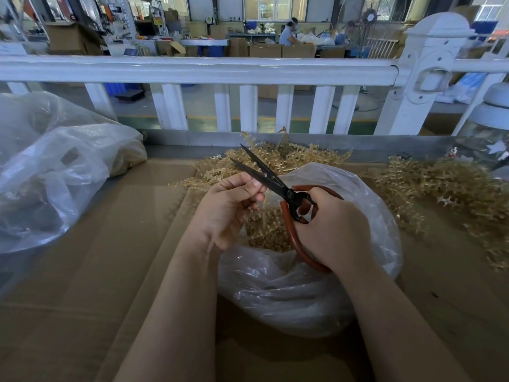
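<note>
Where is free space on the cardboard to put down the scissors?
Bare cardboard lies between the large bag on the left and the open bag in the middle. A second patch is near right, below the golden plastic pieces. Behind the open bag and far right it is crowded with those pieces.

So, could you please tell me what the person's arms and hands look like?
Both arms are bare as far as the picture shows, with no sleeves in view. The left hand and right hand wear no gloves, and no rings, watch or wristband show. The nails that show are short and unpainted.
</note>
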The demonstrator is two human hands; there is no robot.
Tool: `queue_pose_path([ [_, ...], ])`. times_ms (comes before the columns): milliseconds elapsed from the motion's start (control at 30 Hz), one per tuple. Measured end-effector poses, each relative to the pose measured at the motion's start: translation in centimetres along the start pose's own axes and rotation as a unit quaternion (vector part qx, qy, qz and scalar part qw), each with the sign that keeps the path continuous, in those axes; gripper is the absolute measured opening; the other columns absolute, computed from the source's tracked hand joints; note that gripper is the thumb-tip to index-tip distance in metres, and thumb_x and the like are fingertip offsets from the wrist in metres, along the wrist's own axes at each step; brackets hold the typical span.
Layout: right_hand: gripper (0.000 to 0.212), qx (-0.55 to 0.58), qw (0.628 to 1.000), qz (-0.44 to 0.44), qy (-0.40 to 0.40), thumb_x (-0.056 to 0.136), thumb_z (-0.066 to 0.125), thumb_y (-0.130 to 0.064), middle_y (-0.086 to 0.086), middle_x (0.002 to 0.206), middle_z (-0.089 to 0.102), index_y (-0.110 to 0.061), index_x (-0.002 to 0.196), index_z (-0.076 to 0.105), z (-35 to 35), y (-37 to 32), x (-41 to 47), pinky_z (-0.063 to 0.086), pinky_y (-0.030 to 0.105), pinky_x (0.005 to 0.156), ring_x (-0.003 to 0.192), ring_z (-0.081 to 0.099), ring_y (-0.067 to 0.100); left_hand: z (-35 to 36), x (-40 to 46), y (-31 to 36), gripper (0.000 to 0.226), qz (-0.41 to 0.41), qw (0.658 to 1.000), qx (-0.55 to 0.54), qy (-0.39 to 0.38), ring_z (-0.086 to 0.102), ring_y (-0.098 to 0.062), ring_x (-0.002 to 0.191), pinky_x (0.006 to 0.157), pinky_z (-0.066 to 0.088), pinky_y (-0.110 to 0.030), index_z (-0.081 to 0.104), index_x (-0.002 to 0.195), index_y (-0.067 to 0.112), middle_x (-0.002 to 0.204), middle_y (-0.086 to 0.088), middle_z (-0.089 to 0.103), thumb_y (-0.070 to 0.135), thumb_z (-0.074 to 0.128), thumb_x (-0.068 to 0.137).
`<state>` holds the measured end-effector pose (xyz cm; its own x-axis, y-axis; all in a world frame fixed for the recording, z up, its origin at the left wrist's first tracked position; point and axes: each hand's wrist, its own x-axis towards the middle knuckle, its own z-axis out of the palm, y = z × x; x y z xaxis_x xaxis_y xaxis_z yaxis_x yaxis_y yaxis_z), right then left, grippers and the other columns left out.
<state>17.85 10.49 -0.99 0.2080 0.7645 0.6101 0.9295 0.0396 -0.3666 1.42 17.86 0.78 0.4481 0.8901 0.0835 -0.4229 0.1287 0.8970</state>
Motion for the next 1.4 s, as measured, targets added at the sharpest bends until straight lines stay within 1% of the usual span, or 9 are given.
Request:
queue_pose_path([
  [67, 0.04, 0.0, 1.0, -0.004, 0.011, 0.083, 0.061, -0.054, -0.019, 0.049, 0.033, -0.03, 0.061, 0.038, 0.13, 0.15, 0.0, 0.018, 0.013, 0.047, 0.043, 0.033, -0.002, 0.12, 0.06, -0.02, 0.001, 0.006, 1.0, -0.005, 0.002, 0.057, -0.006, 0.058, 0.055, 0.046, -0.015, 0.066, 0.076, 0.009, 0.067, 0.001, 0.065, 0.009, 0.065, 0.076],
  [233, 0.042, -0.009, 0.999, -0.015, 0.035, 0.084, 0.063, -0.052, -0.02, 0.048, 0.028, -0.028, 0.06, 0.038, 0.15, 0.17, 0.0, 0.015, 0.012, 0.046, 0.042, 0.028, -0.004, 0.29, -0.07, 0.09, 0.012, 0.047, 0.999, 0.021, -0.001, 0.057, -0.009, 0.06, 0.059, 0.048, -0.017, 0.07, 0.069, 0.016, 0.068, -0.001, 0.065, 0.008, 0.066, 0.076],
  [367, 0.04, -0.002, 0.999, -0.008, 0.036, 0.082, 0.059, -0.054, -0.02, 0.048, 0.028, -0.03, 0.061, 0.036, -0.01, 0.11, 0.02, 0.015, 0.012, 0.046, 0.042, 0.029, -0.005, 0.5, -0.14, 0.15, 0.017, 0.094, 0.991, 0.091, 0.001, 0.058, -0.014, 0.065, 0.063, 0.049, -0.021, 0.065, 0.079, 0.009, 0.072, -0.004, 0.065, -0.004, 0.059, 0.088],
  [600, 0.04, 0.012, 1.0, -0.008, 0.026, 0.083, 0.056, -0.055, -0.021, 0.049, 0.029, -0.027, 0.061, 0.038, -0.13, 0.32, 0.0, 0.02, 0.015, 0.047, 0.043, 0.03, -0.003, 0.63, -0.24, 0.2, 0.007, 0.14, 0.981, 0.132, -0.001, 0.06, -0.019, 0.067, 0.067, 0.051, -0.028, 0.061, 0.091, -0.001, 0.075, -0.008, 0.067, -0.006, 0.056, 0.09],
  [867, 0.04, 0.028, 0.999, -0.027, 0.024, 0.084, 0.058, -0.052, -0.02, 0.05, 0.031, -0.026, 0.059, 0.038, -0.01, 0.48, -0.02, 0.02, 0.014, 0.047, 0.043, 0.033, -0.002, 0.38, -0.08, 0.16, 0.019, 0.151, 0.978, 0.142, 0.007, 0.06, -0.018, 0.065, 0.066, 0.051, -0.028, 0.064, 0.086, 0.004, 0.073, -0.006, 0.068, -0.01, 0.052, 0.09],
  [1067, 0.043, 0.028, 0.999, -0.026, 0.016, 0.084, 0.056, -0.056, -0.019, 0.049, 0.033, -0.027, 0.059, 0.038, 0.29, 0.56, -0.06, 0.021, 0.013, 0.047, 0.042, 0.035, 0.0, 0.29, -0.09, 0.06, 0.014, 0.148, 0.978, 0.144, 0.003, 0.06, -0.018, 0.066, 0.066, 0.051, -0.026, 0.062, 0.088, 0.002, 0.074, -0.006, 0.068, -0.009, 0.052, 0.091],
  [1233, 0.043, 0.027, 0.999, -0.019, 0.0, 0.084, 0.051, -0.06, -0.016, 0.053, 0.046, -0.021, 0.064, 0.051, 0.33, 0.8, 0.02, 0.032, 0.016, 0.047, 0.047, 0.043, 0.001, 0.5, -0.18, -0.02, 0.018, 0.158, 0.972, 0.17, 0.017, 0.061, -0.017, 0.065, 0.065, 0.052, -0.025, 0.064, 0.087, 0.002, 0.072, -0.007, 0.069, -0.012, 0.053, 0.089],
  [1333, 0.047, 0.023, 1.0, -0.013, -0.003, 0.084, 0.05, -0.06, -0.009, 0.057, 0.056, -0.017, 0.068, 0.057, 0.36, 0.8, 0.05, 0.046, 0.026, 0.05, 0.051, 0.05, 0.007, 0.63, -0.19, -0.07, 0.017, 0.164, 0.969, 0.181, 0.023, 0.062, -0.017, 0.065, 0.066, 0.054, -0.026, 0.065, 0.09, -0.001, 0.072, -0.006, 0.07, -0.014, 0.054, 0.088],
  [1400, 0.047, 0.023, 1.0, -0.014, 0.003, 0.085, 0.051, -0.059, -0.007, 0.058, 0.057, -0.015, 0.067, 0.057, 0.32, 0.72, 0.04, 0.05, 0.032, 0.051, 0.051, 0.052, 0.01, 0.66, -0.2, -0.06, 0.016, 0.168, 0.969, 0.181, 0.024, 0.061, -0.018, 0.066, 0.066, 0.054, -0.027, 0.065, 0.091, -0.003, 0.072, -0.007, 0.069, -0.014, 0.054, 0.088],
])
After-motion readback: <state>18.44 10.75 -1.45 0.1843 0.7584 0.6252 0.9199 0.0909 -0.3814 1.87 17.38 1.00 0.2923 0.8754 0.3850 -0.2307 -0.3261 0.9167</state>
